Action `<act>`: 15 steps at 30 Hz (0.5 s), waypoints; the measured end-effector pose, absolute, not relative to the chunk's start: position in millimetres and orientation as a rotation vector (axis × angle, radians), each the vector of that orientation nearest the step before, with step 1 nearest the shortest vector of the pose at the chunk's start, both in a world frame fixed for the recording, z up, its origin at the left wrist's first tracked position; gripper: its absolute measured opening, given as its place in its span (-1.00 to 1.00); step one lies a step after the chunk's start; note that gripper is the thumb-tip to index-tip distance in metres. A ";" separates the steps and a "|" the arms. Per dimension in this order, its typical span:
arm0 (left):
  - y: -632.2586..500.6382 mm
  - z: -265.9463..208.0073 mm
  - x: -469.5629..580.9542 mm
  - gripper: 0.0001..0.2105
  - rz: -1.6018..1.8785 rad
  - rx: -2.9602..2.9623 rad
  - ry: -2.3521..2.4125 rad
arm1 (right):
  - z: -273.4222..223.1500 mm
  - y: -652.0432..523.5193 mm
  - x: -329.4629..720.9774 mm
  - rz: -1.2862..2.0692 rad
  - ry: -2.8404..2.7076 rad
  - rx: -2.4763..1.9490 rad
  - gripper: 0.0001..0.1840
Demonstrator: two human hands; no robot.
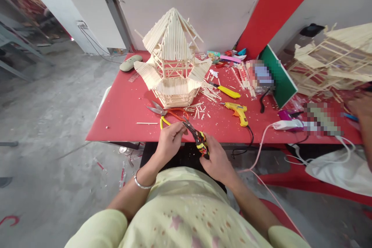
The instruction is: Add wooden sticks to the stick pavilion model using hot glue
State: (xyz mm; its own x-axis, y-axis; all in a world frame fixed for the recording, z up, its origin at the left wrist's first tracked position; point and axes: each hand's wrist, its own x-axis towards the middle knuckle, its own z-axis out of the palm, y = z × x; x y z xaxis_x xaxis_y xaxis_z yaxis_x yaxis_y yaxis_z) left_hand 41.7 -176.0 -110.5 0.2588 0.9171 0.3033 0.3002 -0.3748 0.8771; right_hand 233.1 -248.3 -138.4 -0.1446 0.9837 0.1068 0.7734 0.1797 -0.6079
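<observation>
My right hand (217,159) is closed around a pair of pliers (201,142) with black, yellow and red handles. The dark jaws point up and left to the fingertips of my left hand (170,143). That hand is pinched closed at the jaws; whatever it may hold is too small to make out. Just beyond my hands lie shears (158,111) with orange and yellow handles. Behind them stands a pagoda-like model (174,66) of pale wooden sticks, with a pointed roof over a flared lower one. Short cut stick pieces (199,110) lie at its base.
On the red table (116,112) are a yellow glue gun (238,113), a yellow utility knife (229,92) and a glasses case (130,63). A green board (277,75) stands to the right, near a second stick model (328,62) and another person's arm (363,112). A pale cable (261,149) hangs over the edge.
</observation>
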 end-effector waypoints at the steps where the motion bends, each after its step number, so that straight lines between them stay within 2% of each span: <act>1: -176.4 -110.3 41.4 -0.76 1.109 1.825 1.108 | -138.4 -248.3 231.7 0.595 -1.965 -1.644 -0.25; 6: -178.9 -113.8 38.9 -0.73 1.086 1.800 1.119 | -135.6 -248.5 227.2 0.649 -1.906 -1.678 -0.35; 15: -180.9 -126.2 37.6 -0.71 1.036 1.698 1.132 | -137.6 -251.5 228.3 0.631 -1.930 -1.767 -0.40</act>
State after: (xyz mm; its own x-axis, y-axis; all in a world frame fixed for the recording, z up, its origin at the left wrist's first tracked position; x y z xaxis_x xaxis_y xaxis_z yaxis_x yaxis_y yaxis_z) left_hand 37.6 -180.9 -126.2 0.2550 0.9493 0.1839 0.2672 -0.2520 0.9301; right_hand 228.3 -251.5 -137.6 -0.0818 0.9965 0.0195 0.7924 0.0768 -0.6051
